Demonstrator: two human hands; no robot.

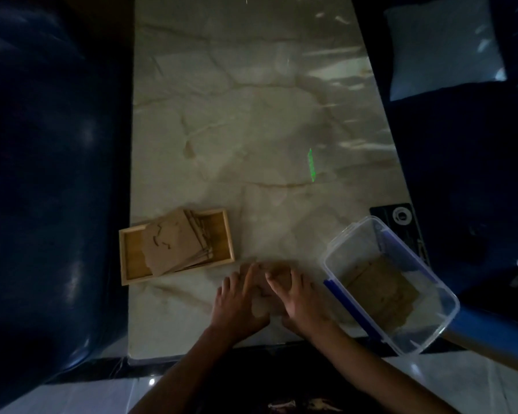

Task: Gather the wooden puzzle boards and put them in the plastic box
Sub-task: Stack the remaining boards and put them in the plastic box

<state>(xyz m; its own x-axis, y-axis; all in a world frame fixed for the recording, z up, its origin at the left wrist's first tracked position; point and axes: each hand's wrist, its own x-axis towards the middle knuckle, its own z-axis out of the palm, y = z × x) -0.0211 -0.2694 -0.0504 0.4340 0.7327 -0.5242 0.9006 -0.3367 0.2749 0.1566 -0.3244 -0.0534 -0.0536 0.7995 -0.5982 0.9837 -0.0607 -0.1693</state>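
In dim light, a person's left hand (pixel 241 297) and right hand (pixel 296 297) lie side by side, fingers spread flat, pressing on a wooden puzzle board (pixel 268 271) at the near edge of a marble table (pixel 251 115). To the left, a stack of puzzle boards (pixel 174 243) sits askew in a wooden tray (pixel 226 234). On the right, a clear plastic box (pixel 341 249) with blue clips holds more boards (pixel 382 286).
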